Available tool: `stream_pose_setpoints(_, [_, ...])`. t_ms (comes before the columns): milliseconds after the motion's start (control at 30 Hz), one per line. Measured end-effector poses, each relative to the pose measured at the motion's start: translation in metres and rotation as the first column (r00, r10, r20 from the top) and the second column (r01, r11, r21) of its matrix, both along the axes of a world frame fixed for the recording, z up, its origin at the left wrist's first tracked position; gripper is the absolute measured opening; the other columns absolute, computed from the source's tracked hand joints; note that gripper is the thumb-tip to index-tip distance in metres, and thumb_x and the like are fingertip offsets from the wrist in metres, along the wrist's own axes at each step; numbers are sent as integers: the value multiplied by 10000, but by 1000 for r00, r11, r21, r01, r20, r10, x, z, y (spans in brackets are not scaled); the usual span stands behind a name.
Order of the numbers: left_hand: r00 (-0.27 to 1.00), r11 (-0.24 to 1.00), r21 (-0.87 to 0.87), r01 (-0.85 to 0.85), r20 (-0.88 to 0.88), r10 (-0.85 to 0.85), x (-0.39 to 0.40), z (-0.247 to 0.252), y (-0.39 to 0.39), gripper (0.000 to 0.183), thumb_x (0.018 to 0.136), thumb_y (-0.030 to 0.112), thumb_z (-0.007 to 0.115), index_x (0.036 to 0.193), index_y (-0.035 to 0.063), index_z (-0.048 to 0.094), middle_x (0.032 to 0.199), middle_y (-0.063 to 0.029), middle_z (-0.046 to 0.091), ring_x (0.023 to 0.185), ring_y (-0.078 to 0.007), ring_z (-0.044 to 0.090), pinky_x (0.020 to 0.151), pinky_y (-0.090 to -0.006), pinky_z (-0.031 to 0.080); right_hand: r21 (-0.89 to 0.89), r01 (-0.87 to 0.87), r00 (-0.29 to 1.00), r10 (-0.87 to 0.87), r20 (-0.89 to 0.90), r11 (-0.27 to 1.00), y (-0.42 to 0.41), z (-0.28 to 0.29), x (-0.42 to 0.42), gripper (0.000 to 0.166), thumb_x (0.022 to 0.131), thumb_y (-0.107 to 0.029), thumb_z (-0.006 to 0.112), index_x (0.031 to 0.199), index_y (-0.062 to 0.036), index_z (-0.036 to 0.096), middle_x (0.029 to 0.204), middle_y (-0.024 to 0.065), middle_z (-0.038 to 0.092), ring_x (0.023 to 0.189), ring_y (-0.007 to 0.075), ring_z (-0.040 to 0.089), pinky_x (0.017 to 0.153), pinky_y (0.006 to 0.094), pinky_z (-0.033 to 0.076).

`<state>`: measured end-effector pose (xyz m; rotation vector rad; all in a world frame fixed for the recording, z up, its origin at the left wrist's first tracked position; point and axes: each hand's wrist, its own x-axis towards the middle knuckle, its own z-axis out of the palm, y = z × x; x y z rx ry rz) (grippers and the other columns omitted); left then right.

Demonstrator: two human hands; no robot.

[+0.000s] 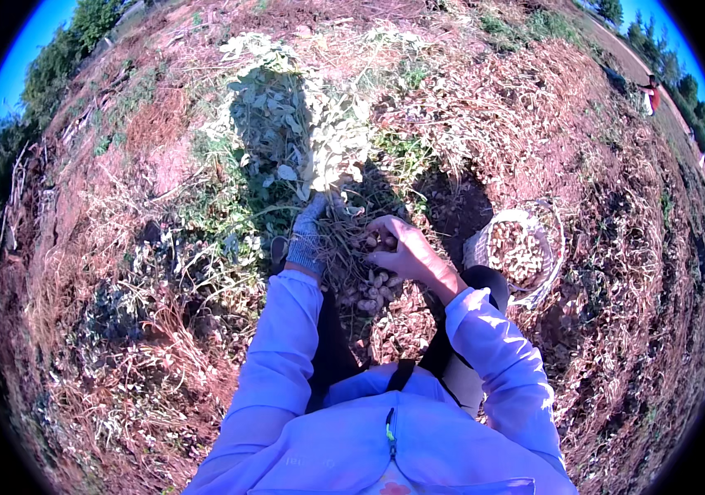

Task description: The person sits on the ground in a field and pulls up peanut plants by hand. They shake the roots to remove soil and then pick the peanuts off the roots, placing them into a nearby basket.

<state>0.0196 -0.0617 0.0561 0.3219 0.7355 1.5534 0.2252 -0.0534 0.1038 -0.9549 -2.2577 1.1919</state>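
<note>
My left hand [308,234], in a grey knit glove, grips a bunch of uprooted peanut plants [335,232]; its fingertips are partly hidden by the stems. The leafy tops spread out beyond the hand, and the roots point towards me. My bare right hand [403,249] is at the right side of the roots, its fingers curled round several peanut pods [383,240]. More unshelled peanuts [372,292] hang or lie just below, between my knees; which of them are still attached I cannot tell.
A white woven basket [477,247] with a handle, holding many peanuts [516,250], stands by my right knee. Dry plants [470,105] cover the soil all round. Another person [654,96] is far off at the upper right. A dark shape cuts the right edge. Trees line the field's left side.
</note>
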Motion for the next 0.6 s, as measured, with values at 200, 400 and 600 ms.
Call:
stream_pose_setpoints(200, [999, 998, -51, 33, 1, -33, 6, 10, -3, 288, 891, 324, 519, 939, 48, 587, 801, -80, 634, 678, -192, 617, 616, -331, 543, 259, 116, 979, -67, -190, 959, -11, -22, -10, 363, 787, -182, 648, 1087, -67, 480, 909, 120, 581, 753, 246, 571, 653, 335, 458])
stream_pose_setpoints(400, [1000, 999, -33, -24, -6, 24, 16, 18, -7, 401, 878, 440, 508, 1000, 64, 571, 883, -71, 627, 743, -201, 617, 658, -328, 538, 324, 245, 964, -194, -183, 914, -9, -22, -12, 229, 781, -115, 601, 996, -88, 526, 814, 121, 590, 699, 303, 585, 621, 366, 484])
stream_pose_setpoints(600, [999, 983, -183, 35, -35, -42, 22, 10, -14, 406, 858, 386, 570, 1120, 77, 549, 1017, -85, 616, 876, -228, 612, 755, -359, 525, 765, 92, 989, -145, 2, 637, 7, -21, 5, 215, 691, -91, 586, 902, -97, 549, 820, 123, 539, 780, 288, 559, 606, 376, 481])
